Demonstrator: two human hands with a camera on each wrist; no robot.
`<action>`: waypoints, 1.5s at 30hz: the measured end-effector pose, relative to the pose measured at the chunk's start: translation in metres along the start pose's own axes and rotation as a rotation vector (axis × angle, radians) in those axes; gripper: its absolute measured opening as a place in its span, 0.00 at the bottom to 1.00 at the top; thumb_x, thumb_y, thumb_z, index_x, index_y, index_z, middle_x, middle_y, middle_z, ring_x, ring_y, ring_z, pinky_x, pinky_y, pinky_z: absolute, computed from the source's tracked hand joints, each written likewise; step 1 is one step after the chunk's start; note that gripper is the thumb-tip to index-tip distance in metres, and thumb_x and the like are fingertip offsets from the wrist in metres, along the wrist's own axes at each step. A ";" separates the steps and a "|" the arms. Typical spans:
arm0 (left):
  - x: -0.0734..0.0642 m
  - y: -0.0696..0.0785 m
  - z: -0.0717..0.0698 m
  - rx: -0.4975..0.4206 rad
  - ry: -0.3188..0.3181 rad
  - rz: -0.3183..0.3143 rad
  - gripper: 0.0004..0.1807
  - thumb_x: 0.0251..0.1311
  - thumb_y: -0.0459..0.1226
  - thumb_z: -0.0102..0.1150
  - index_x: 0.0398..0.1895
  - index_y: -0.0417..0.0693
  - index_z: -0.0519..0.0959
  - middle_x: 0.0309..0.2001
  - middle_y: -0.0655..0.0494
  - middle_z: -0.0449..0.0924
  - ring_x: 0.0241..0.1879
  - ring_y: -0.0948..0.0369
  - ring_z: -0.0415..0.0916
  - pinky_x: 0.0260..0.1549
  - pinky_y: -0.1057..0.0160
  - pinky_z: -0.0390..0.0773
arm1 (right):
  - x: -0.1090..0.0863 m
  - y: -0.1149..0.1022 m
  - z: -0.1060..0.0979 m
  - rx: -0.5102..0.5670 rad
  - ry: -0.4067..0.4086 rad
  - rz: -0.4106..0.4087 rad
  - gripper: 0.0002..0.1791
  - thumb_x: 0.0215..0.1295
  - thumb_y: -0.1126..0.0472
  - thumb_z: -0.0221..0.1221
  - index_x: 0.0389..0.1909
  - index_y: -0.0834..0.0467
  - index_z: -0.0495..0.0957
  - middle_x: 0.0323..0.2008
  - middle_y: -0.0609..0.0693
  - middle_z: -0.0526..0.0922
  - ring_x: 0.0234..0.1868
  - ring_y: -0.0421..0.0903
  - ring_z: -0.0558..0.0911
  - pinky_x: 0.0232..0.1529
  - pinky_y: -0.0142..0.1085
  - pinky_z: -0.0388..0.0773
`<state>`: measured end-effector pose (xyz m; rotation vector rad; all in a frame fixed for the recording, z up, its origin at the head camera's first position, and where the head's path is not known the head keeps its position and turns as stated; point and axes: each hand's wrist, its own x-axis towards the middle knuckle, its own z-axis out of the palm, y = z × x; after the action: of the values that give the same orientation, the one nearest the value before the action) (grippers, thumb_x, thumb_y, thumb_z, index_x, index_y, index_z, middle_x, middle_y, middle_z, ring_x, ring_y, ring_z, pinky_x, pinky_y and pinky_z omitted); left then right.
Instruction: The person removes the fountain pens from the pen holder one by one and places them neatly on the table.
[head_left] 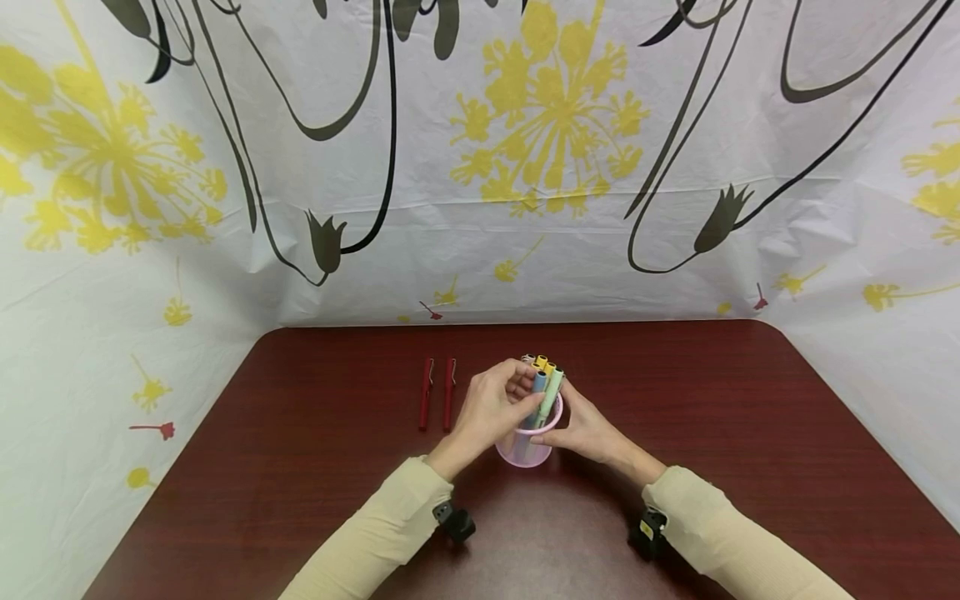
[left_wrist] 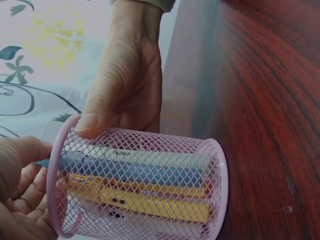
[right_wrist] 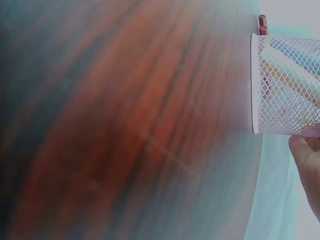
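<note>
A pink mesh pen holder [head_left: 523,452] stands on the table with several markers in it. Among them I see a light green marker [head_left: 551,398], a blue marker [left_wrist: 150,171] and yellow markers [left_wrist: 155,204]. My left hand [head_left: 491,402] is over the rim and pinches the top of the blue marker, whose lower part is inside the holder. From the other side, my right hand [head_left: 596,432] grips the holder, its thumb at the rim; the right wrist view shows only part of this hand [right_wrist: 311,170].
Two red pens [head_left: 425,396] with metal clips lie side by side on the dark red wooden table [head_left: 337,500], left of the holder. A white sheet [head_left: 420,217] with flower prints hangs behind and along the sides of the table.
</note>
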<state>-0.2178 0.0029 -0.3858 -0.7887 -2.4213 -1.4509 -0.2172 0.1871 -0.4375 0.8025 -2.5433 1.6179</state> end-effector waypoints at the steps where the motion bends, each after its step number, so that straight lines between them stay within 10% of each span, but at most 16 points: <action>1: 0.000 0.000 0.000 -0.005 0.000 -0.001 0.13 0.50 0.33 0.69 0.39 0.42 0.79 0.34 0.53 0.82 0.31 0.63 0.81 0.31 0.74 0.78 | 0.000 0.000 0.000 0.004 -0.002 -0.003 0.52 0.45 0.62 0.73 0.70 0.62 0.53 0.63 0.59 0.69 0.60 0.43 0.70 0.58 0.24 0.65; 12: 0.003 0.003 -0.009 -0.115 0.053 0.011 0.12 0.50 0.30 0.67 0.39 0.38 0.78 0.33 0.47 0.82 0.32 0.57 0.81 0.32 0.72 0.80 | 0.000 0.002 -0.001 0.034 -0.014 -0.029 0.50 0.46 0.63 0.72 0.68 0.61 0.54 0.61 0.59 0.69 0.56 0.41 0.72 0.55 0.26 0.69; 25: 0.013 0.005 -0.029 -0.248 0.156 -0.126 0.14 0.52 0.29 0.66 0.42 0.34 0.77 0.37 0.38 0.82 0.34 0.47 0.81 0.32 0.69 0.80 | 0.002 0.001 0.000 0.024 -0.005 -0.014 0.51 0.43 0.62 0.74 0.67 0.60 0.56 0.59 0.56 0.71 0.56 0.44 0.71 0.57 0.26 0.66; 45: 0.016 0.002 -0.056 -0.559 0.267 -0.244 0.13 0.57 0.29 0.61 0.45 0.34 0.75 0.35 0.57 0.80 0.30 0.67 0.77 0.29 0.70 0.78 | 0.001 0.002 0.000 0.000 0.006 -0.007 0.50 0.41 0.62 0.75 0.66 0.60 0.57 0.55 0.55 0.74 0.52 0.43 0.72 0.56 0.26 0.67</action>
<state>-0.2354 -0.0387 -0.3495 -0.3574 -1.9790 -2.2154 -0.2192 0.1869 -0.4390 0.8040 -2.5341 1.6159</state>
